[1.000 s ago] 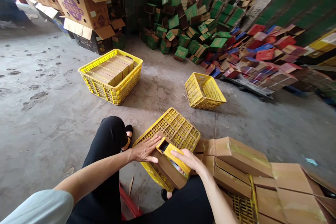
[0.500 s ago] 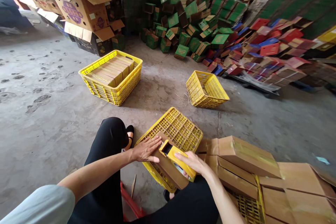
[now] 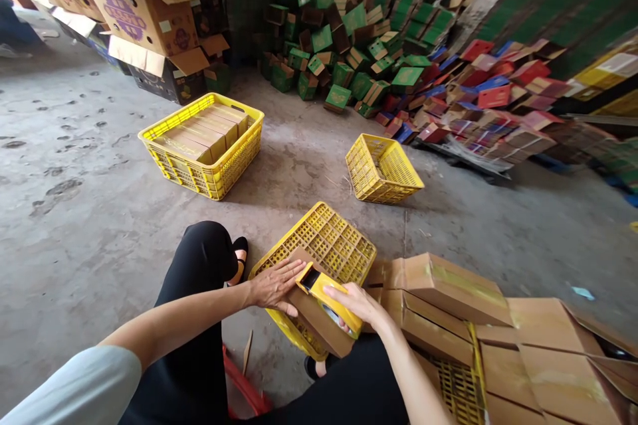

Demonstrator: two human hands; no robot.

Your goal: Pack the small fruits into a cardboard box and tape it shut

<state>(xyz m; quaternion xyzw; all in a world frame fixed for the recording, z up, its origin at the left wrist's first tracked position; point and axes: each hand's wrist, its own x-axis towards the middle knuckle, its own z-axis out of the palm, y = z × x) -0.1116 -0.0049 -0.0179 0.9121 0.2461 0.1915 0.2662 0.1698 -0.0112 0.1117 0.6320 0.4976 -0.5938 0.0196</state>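
Observation:
A narrow brown cardboard box (image 3: 323,331) lies across an upturned yellow crate (image 3: 335,239) between my knees. My left hand (image 3: 275,285) rests flat on the box near its far end, fingers stretched out. My right hand (image 3: 356,305) is wrapped round a yellow tape dispenser (image 3: 333,300), which sits on top of the box. The dispenser's front end is close to my left fingertips. Whether tape is stuck to the box there is hidden by the dispenser and fingers.
Brown cartons (image 3: 453,289) are stacked at my right. A yellow crate of cartons (image 3: 219,172) stands ahead left, and another yellow crate (image 3: 383,169) ahead right. Farther back lie heaps of green boxes (image 3: 343,73) and red boxes (image 3: 493,96). A red stool leg (image 3: 244,382) shows below.
The whole view has shifted slightly, so everything appears a little farther left. My hands, the dispenser and the box keep nearly the same positions relative to each other.

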